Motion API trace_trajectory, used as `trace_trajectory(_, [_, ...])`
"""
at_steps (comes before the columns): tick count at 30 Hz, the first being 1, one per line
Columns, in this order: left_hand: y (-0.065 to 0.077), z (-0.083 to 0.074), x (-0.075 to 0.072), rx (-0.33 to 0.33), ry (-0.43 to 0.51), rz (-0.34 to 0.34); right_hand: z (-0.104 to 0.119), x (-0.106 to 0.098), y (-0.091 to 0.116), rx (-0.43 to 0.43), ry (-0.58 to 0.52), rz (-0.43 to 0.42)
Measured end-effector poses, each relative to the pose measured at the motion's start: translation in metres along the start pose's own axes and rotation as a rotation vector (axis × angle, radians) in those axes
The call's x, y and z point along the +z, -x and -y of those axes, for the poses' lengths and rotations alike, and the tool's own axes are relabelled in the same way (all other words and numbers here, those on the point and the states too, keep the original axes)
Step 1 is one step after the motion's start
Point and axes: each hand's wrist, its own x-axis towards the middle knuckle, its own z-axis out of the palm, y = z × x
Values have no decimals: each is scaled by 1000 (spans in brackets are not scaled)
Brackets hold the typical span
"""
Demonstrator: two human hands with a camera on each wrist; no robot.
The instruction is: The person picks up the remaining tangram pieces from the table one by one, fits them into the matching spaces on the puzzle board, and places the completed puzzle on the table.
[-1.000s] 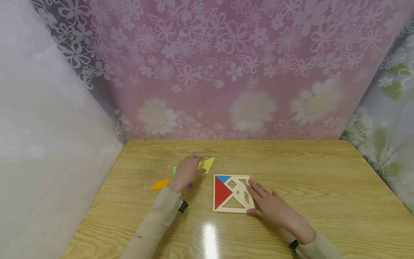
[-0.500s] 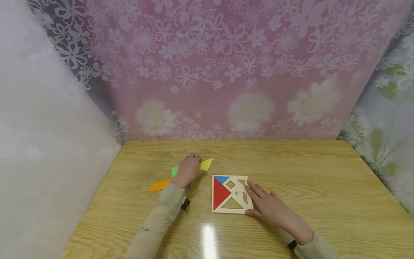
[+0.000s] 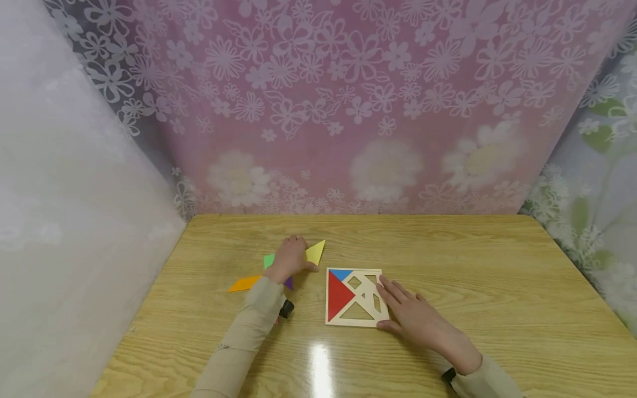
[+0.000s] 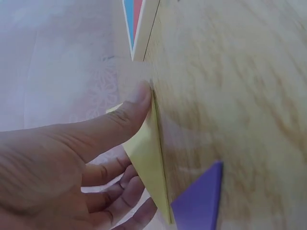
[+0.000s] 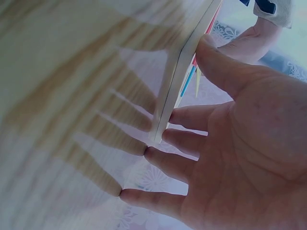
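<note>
My left hand (image 3: 287,260) pinches a yellow triangle piece (image 3: 315,252) on the table, left of the puzzle board. In the left wrist view the thumb lies across its face while the other fingers curl at its far edge. Straight fingers of my right hand (image 3: 415,315) rest along the right side of the wooden tangram board (image 3: 353,324), its thumb at the near right corner. A red triangle (image 3: 338,297) and a small blue triangle (image 3: 340,273) lie in the board's left slots; the other visible slots show bare table.
Partly hidden by the left hand and forearm are a green piece (image 3: 269,260), a purple piece (image 4: 199,199) and an orange piece (image 3: 244,283). A patterned pink curtain (image 3: 308,110) hangs behind the table's far edge, with a pale cloth at the left.
Hardly anything differs. The yellow triangle's tip has shifted very slightly left along with the small camera drift; both hands keep their places.
</note>
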Motion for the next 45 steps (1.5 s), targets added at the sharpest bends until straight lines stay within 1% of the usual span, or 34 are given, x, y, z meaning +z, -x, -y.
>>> trace_trajectory(3, [-1, 3, 1, 15, 16, -11, 0, 0, 0, -3, 1, -3])
trace_trajectory(8, [-4, 9, 3, 84, 38, -86, 0, -1, 0, 3, -13, 2])
trace_trajectory(12, [-1, 11, 0, 133, 112, -164, 1, -1, 1, 2, -15, 0])
trace_trajectory(15, [3, 10, -4, 157, 179, -203, 0, -1, 1, -1, -8, -4])
trace_trajectory(18, [7, 8, -8, 167, 220, -221, 0, 0, 0, -3, -7, -4])
trace_trajectory(20, [10, 6, -10, 161, 249, -227, -1, 1, 0, -2, -7, -2])
trace_trajectory(26, [19, 1, -7, 141, 373, -263, -1, 2, -1, 0, -7, -6])
trace_trajectory(29, [24, 0, -5, 150, 413, -266, -2, 2, -1, -4, -3, -11])
trace_trajectory(33, [30, -4, -4, 144, 396, -272, -2, 1, 0, -9, 1, -13])
trace_trajectory(35, [32, -6, -4, 135, 408, -260, -2, 1, 0, -10, -2, -7])
trace_trajectory(38, [35, -9, -4, 110, 469, -225, -1, 0, 0, -11, -7, -1])
trace_trajectory(40, [35, -9, -3, 108, 506, -204, -1, 0, 0, -12, -12, 1])
trace_trajectory(45, [39, -10, 0, 144, 514, -196, -1, -1, 0, -14, -9, -1])
